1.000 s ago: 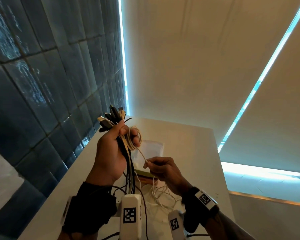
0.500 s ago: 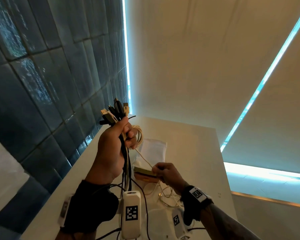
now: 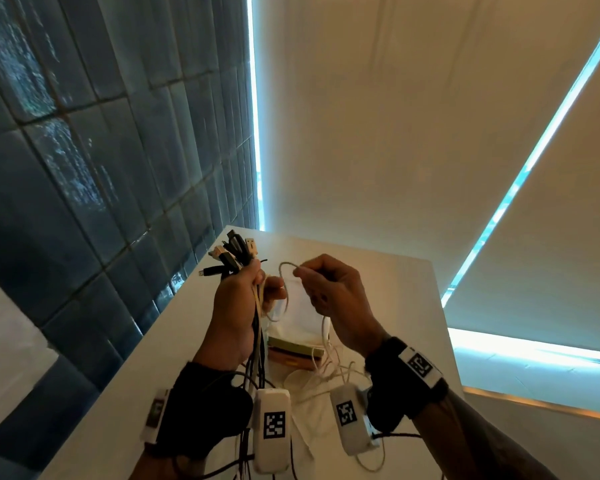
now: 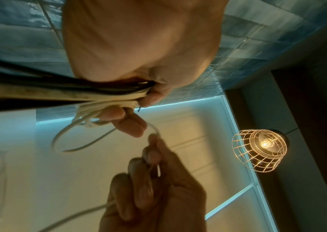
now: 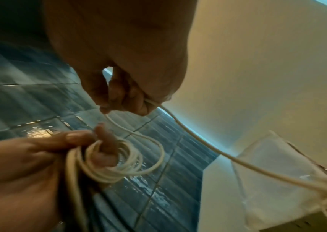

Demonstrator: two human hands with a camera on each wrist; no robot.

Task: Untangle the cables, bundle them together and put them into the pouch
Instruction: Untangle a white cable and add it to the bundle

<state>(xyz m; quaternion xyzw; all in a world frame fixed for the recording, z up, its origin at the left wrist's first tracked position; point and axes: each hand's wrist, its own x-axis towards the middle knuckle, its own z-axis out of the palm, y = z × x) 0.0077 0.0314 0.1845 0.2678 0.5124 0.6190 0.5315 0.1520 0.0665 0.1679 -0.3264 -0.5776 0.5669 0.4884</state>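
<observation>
Dark blue glossy tiles (image 3: 94,161) cover the wall at nine o'clock; cream blinds (image 3: 378,126) hang at twelve, edged by bright daylight strips (image 3: 255,133); a wire-caged lamp (image 4: 262,147) glows.

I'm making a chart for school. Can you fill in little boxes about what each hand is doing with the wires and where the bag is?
left hand: grips the cable bundle, plugs up
coil: white loops round a left finger
right hand: pinches the white cable
pouch: on the table, behind the hands

Both hands are raised close together: the left hand (image 3: 238,308) grips the cables (image 3: 257,327) in a fist, the right hand (image 3: 333,299) pinches the white cable (image 5: 198,139).
</observation>
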